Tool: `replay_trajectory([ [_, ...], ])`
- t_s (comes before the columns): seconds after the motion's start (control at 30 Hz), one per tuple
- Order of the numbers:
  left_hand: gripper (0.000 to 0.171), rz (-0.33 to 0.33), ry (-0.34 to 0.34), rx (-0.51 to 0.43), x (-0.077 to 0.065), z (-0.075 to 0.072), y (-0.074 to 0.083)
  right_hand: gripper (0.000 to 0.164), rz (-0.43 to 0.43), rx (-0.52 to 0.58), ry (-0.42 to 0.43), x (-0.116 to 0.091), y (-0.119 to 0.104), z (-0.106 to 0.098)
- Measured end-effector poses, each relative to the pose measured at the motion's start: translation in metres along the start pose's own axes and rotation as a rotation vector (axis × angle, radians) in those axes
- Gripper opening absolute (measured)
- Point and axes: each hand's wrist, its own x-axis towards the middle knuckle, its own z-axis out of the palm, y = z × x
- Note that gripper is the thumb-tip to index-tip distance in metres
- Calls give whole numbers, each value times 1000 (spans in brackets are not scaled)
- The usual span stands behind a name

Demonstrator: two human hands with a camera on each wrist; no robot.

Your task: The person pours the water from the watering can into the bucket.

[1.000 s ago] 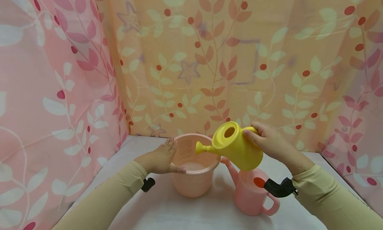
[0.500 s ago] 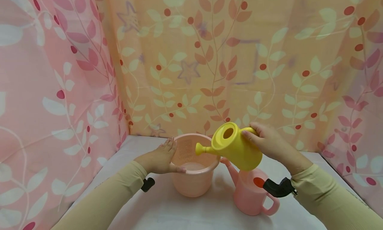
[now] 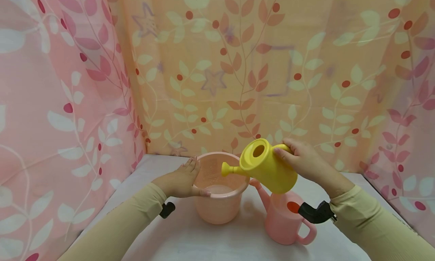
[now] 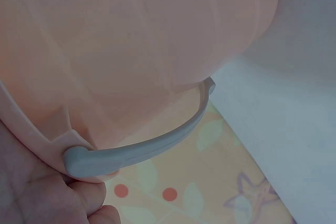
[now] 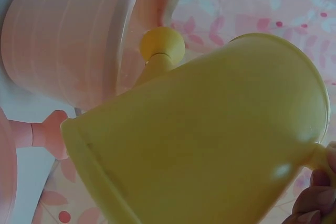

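Note:
In the head view a yellow watering can (image 3: 268,168) is tilted, its spout over the mouth of a pale pink bucket (image 3: 218,206). My right hand (image 3: 306,162) grips the can by its handle; curled fingers (image 5: 315,203) show on that handle in the right wrist view. My left hand (image 3: 181,179) rests on the bucket's left rim with fairly straight fingers, thumb along the front. The left wrist view shows the bucket's grey handle (image 4: 152,148) hanging outside, close to that hand. Some liquid appears to lie in the bucket; no stream from the spout is discernible.
A pink watering can (image 3: 283,223) stands upright on the white tabletop (image 3: 176,242), right of the bucket and below the yellow can. Its spout points toward the bucket. Floral curtains (image 3: 210,102) hang behind and at both sides.
The yellow watering can and right hand have shifted very slightly left and hold nearly the same tilt. The left hand and bucket stay in place.

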Motion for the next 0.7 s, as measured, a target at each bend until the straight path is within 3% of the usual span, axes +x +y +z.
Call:
replay_trajectory([
  [0.7,119,-2,-1,-7,-1,-1,1,31,-22,-7,-5,3,0,3],
])
